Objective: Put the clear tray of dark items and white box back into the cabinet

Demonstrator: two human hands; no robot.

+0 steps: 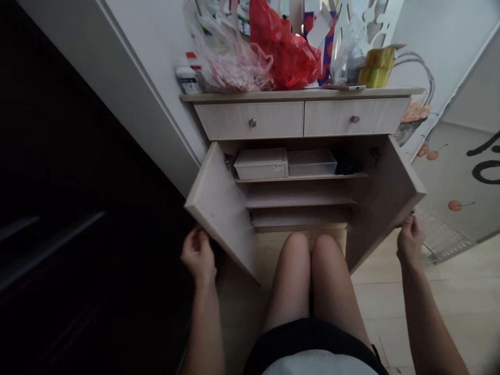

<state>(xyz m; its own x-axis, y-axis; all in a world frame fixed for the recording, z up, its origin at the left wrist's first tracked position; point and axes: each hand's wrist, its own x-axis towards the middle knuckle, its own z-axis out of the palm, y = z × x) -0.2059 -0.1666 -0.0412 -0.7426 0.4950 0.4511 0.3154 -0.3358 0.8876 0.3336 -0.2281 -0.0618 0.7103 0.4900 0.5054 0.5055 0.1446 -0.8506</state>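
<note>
1. Holding both arms low and apart, the person reaches forward on either side of their own bare knees (310, 255), with the forearms rising from the bottom of the view toward the cabinet.
2. Curled fingers on the left hand (198, 255) sit at the lower edge of the left cabinet door (221, 208). The hand is partly closed, but I cannot tell whether it grips the door or only touches it.
3. The right hand (410, 240) is closed around the outer edge of the right cabinet door (385, 203), gripping it with the fingers bent over.
4. Both doors stand swung wide, angled out toward the person, and belong to a pale wood-look low cabinet (300, 95).
5. Inside the cabinet, a white lidded box (261, 164) sits beside a see-through plastic box (311, 162) on the top shelf (300, 177). Two lower shelves lie beneath them.
6. Above the doors are two drawers, a left drawer (250, 121) and a right drawer (355, 117), each with a round metal knob.
7. On the cabinet top, a pink-and-white plastic bag (230, 60) touches a red plastic bag (283, 52), and a yellow-green package (375, 67) stands further right.
</note>
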